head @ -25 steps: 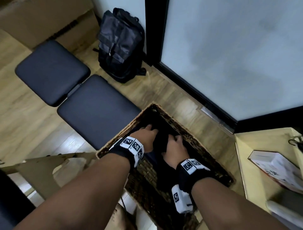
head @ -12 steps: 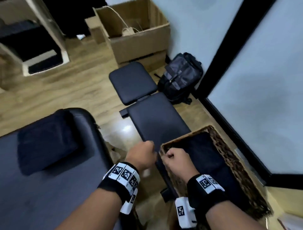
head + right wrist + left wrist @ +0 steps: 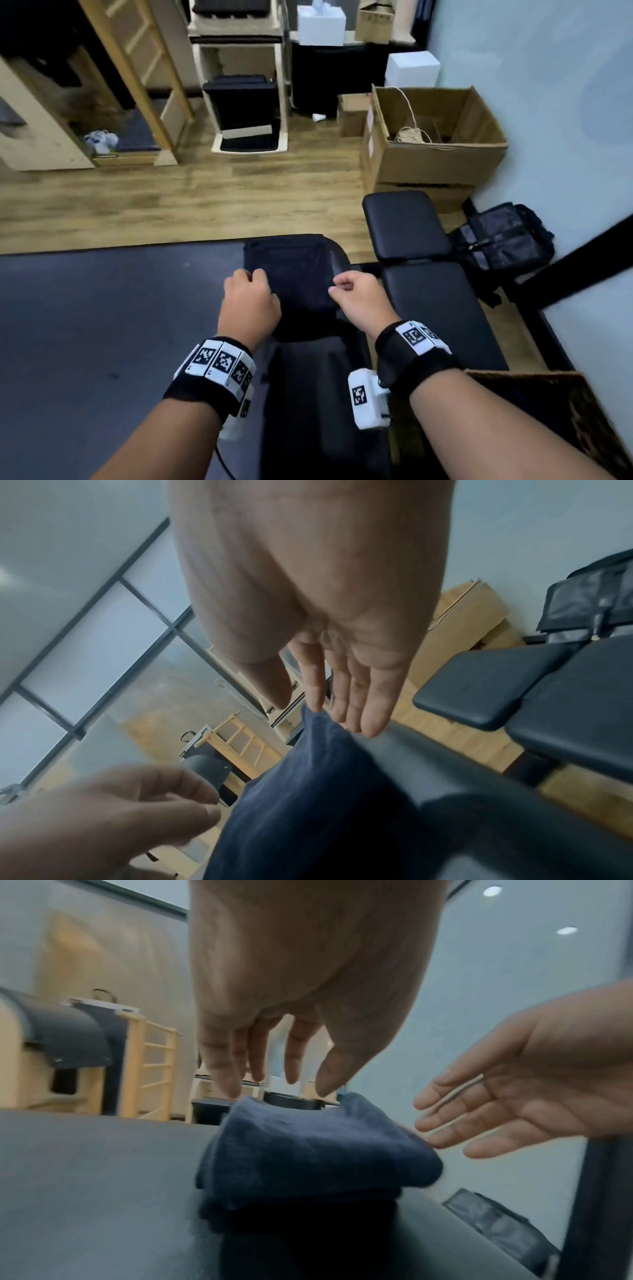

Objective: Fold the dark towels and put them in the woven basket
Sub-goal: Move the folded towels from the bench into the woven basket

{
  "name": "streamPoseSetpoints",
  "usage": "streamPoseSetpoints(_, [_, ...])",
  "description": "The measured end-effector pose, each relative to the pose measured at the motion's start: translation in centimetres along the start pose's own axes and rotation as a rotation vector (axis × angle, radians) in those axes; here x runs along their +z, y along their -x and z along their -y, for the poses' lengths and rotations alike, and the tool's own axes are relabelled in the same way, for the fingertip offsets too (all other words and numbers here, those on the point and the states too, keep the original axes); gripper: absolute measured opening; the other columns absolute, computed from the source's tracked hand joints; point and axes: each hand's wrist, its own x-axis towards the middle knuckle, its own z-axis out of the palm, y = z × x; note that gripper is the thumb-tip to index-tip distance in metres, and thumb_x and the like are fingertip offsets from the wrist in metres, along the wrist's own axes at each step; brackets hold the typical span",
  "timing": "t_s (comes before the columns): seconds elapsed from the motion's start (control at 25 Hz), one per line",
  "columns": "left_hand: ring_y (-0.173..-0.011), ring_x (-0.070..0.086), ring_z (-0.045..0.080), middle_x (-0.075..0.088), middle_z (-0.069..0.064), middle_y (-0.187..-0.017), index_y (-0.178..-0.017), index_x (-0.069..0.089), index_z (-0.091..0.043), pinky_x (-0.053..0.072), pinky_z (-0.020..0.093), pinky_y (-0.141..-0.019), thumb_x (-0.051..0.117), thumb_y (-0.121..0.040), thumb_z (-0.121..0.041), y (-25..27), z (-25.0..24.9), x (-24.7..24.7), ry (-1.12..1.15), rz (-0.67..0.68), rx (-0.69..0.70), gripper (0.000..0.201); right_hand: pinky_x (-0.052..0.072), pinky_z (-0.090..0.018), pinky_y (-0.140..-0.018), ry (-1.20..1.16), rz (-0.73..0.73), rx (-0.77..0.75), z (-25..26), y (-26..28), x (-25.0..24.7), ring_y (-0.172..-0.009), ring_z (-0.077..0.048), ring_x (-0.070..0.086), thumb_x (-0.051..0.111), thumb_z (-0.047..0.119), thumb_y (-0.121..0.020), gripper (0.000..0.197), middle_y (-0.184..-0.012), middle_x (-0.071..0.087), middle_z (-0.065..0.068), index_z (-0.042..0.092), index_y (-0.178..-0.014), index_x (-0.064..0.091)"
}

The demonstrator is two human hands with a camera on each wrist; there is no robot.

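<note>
Head view: folded dark towel (image 3: 291, 274) on table (image 3: 102, 325), unbasketed; left hand (image 3: 248, 301), right hand (image 3: 356, 298) relaxed, flanking towel, gripping nothing; woven basket (image 3: 589, 428) right of towel.

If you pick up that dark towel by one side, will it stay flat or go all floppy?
Probably floppy: the dark towel is soft cloth, folded in rounded layers that sag. Lifted by one edge it would likely unfold. It looks light and unlikely to slide on the padded table.

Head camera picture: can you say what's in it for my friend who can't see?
Two hands, left hand and right hand, reach for a dark towel on a padded table. A basket sits at the lower right.
</note>
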Motion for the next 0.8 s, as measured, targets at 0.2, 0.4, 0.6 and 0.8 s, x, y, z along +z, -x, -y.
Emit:
streamPoseSetpoints(0.2, [-0.113,0.056,0.041,0.06,0.022,-0.118,-0.114,0.047,-0.006,0.048,0.041,-0.091,0.061,-0.089,-0.036,-1.7,3.1,-0.2,0.272,0.246,-0.239,0.041,0.048,-0.038,-0.1,0.193,-0.04,0.075,2.6,-3.4,4.4,-0.121,-0.034,0.058,0.066,0.035,-0.085,0.051,-0.124,0.065,-0.012,0.01,-0.127,0.054])
streamPoseSetpoints(0.4, [-0.088,0.067,0.034,0.067,0.011,-0.096,-0.098,0.053,-0.014,0.058,0.041,-0.079,0.062,-0.07,-0.065,-2.1,3.7,0.1,0.492,0.221,-0.419,0.059,0.054,-0.037,-0.092,0.187,-0.041,0.182,1.5,-3.5,5.0,-0.112,-0.03,0.065,0.074,0.047,-0.079,0.054,-0.115,0.07,-0.008,0.011,-0.116,0.061])
streamPoseSetpoints(0.6, [-0.091,0.066,0.032,0.069,0.01,-0.089,-0.085,0.062,-0.009,0.056,0.037,-0.081,0.067,-0.079,-0.056,-2.6,3.3,0.9,0.38,0.297,-0.401,0.048,0.05,-0.033,-0.083,0.262,-0.12,0.143,0.3,-3.6,5.1,-0.108,-0.033,0.063,0.066,0.037,-0.09,0.033,-0.109,0.069,-0.013,0.008,-0.105,0.068])
streamPoseSetpoints(0.8, [-0.1,0.061,0.037,0.067,0.015,-0.099,-0.09,0.059,-0.008,0.048,0.036,-0.078,0.062,-0.085,-0.049,-4.0,3.3,1.2,0.377,0.12,-0.447,0.042,0.05,-0.031,-0.082,0.275,-0.265,-0.186,2.2,-5.4,4.4,-0.096,-0.021,0.057,0.066,0.036,-0.093,0.017,-0.104,0.055,0.0,0.028,-0.105,0.075])
